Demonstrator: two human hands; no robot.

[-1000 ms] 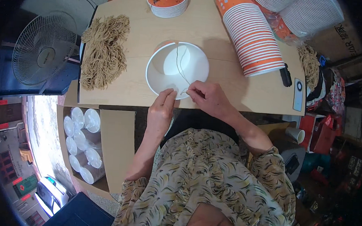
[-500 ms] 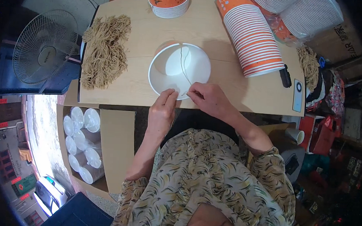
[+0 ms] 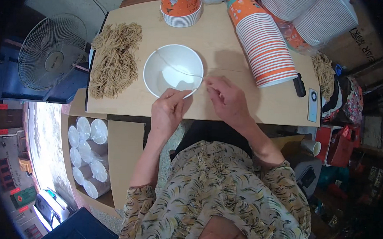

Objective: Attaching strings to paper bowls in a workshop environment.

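A white paper tub (image 3: 165,77) is on the table in front of me, its open mouth tilted toward me. Its near rim is between the fingers of my left hand (image 3: 167,111), which is closed. A thin cord (image 3: 176,70) stretches across the mouth from the far left rim. Just right of the rim, my right hand (image 3: 228,99) pinches the cord's near end. A heap of tan cords (image 3: 116,59) lies on the table to the left.
At the back stands an orange printed tub stack (image 3: 180,8); a long row of nested tubs (image 3: 264,45) lies to the right. Nearby are a black marker-like object (image 3: 299,85) and a pale device (image 3: 313,105). A fan (image 3: 54,60) and a carton of wrapped white tubs (image 3: 124,159) are left.
The tub has shifted left and turned, its mouth now tipped more toward me. My right hand has moved right, drawing the cord from near upright to slanting across the mouth.
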